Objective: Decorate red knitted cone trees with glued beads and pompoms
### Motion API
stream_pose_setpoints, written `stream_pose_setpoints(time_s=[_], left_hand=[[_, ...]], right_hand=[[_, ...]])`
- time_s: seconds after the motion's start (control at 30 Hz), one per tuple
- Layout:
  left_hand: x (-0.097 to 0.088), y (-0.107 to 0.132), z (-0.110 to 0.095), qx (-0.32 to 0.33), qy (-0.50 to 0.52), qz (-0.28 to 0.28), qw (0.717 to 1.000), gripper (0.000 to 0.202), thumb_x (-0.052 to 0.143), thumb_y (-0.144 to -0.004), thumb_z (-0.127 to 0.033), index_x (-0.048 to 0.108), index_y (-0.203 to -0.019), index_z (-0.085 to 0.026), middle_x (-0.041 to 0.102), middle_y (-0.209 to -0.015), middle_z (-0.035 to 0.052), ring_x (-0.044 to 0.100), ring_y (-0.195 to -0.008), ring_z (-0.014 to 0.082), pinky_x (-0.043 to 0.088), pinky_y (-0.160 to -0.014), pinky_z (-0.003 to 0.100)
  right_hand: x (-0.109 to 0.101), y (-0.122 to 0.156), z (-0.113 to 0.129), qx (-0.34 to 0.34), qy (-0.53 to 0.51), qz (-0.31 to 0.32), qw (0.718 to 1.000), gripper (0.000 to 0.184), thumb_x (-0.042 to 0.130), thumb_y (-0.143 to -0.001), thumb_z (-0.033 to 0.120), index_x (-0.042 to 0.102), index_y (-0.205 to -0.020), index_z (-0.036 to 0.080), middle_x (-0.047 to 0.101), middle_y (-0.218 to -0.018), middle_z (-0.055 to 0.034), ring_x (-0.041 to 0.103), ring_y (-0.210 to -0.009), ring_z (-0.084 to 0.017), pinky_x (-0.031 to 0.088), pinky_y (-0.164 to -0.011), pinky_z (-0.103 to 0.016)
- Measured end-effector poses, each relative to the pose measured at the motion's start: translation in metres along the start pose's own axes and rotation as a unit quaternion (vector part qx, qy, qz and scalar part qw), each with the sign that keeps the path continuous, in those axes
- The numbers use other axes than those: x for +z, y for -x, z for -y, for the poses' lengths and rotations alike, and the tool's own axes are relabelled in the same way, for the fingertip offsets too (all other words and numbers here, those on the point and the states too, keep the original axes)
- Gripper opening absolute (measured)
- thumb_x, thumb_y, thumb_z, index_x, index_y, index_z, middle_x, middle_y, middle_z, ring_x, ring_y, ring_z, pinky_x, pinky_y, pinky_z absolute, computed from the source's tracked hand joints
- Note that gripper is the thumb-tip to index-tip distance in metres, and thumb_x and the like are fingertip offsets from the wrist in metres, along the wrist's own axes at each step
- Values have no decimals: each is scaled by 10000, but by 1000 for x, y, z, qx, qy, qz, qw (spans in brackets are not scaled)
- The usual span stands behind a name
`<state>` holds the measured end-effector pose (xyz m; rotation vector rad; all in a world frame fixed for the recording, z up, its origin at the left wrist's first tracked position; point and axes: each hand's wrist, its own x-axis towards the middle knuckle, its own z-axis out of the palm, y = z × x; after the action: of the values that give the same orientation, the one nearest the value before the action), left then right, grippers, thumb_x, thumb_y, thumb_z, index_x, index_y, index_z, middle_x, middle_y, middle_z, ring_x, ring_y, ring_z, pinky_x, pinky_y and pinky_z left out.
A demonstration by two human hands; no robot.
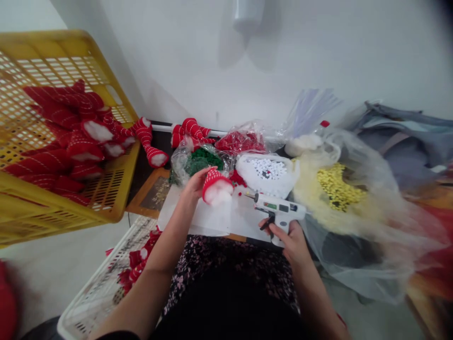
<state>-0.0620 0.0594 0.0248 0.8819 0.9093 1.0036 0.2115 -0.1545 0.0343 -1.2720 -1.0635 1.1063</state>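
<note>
My left hand [194,188] is closed around a small red striped knitted piece [215,185] stuffed with white fluff, its open end facing me. My right hand [288,238] grips the handle of a white hot glue gun [278,208], whose nozzle points left toward the knitted piece, a short gap between them. Both hands hover over a white sheet [212,217] on the low work surface.
A yellow crate [106,198] at the left holds several red striped pieces [71,137]. Plastic bags hold green bits [200,160], white beads [267,172] and yellow beads [334,186]. A white basket [102,278] with red pieces sits lower left. Bundled cloth lies at right.
</note>
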Motion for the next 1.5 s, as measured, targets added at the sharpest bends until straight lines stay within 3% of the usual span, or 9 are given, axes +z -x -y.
stream_pose_setpoints(time_s=[0.17,0.33,0.5,0.77,1.1,1.3,1.5], left_hand=[[12,15,12,-15,126,35,991,404,782,-813,-244,724,-1207,-174,777,-896,44,732,-795,177,573,-771,281],[23,21,30,-7,143,38,989,452,830,-804,-246,687,-1230,-198,775,-916,29,740,-821,183,569,-797,297],[25,21,38,-20,117,18,993,522,901,-751,-273,696,-1229,-224,771,-979,18,715,-829,164,540,-763,272],[26,12,40,-11,114,41,993,426,852,-790,-271,719,-1184,-176,804,-1013,91,751,-909,216,561,-852,316],[29,9,38,-12,118,70,990,449,842,-803,-264,728,-1224,-155,810,-1024,116,757,-919,232,574,-852,329],[29,8,40,-11,115,71,991,449,839,-807,-267,724,-1227,-161,807,-1019,111,757,-938,230,570,-879,332],[29,9,40,-14,115,66,991,445,835,-807,-264,734,-1229,-163,807,-1041,110,750,-931,227,566,-844,319]], right_hand=[[-2,3,-4,6,19,-10,1000,305,799,-837,497,798,-864,193,820,-882,-106,694,-732,-233,582,-690,-346],[-3,2,-7,-3,84,2,996,292,783,-837,477,821,-890,192,829,-944,-104,742,-870,-274,594,-815,-371],[6,4,-6,-9,138,24,990,361,705,-891,533,811,-862,189,819,-903,-101,749,-869,-279,586,-842,-367],[10,5,2,-33,237,28,970,398,621,-927,548,774,-783,210,800,-801,-84,727,-748,-256,573,-720,-322],[15,4,5,-28,261,13,965,400,610,-908,549,736,-727,215,792,-756,-93,735,-730,-271,562,-671,-323],[15,5,1,-36,267,3,963,450,625,-914,578,683,-645,221,747,-651,-73,693,-641,-245,507,-567,-297],[12,5,3,-51,279,13,959,413,618,-924,550,700,-687,222,782,-723,-81,735,-701,-266,559,-665,-328]])
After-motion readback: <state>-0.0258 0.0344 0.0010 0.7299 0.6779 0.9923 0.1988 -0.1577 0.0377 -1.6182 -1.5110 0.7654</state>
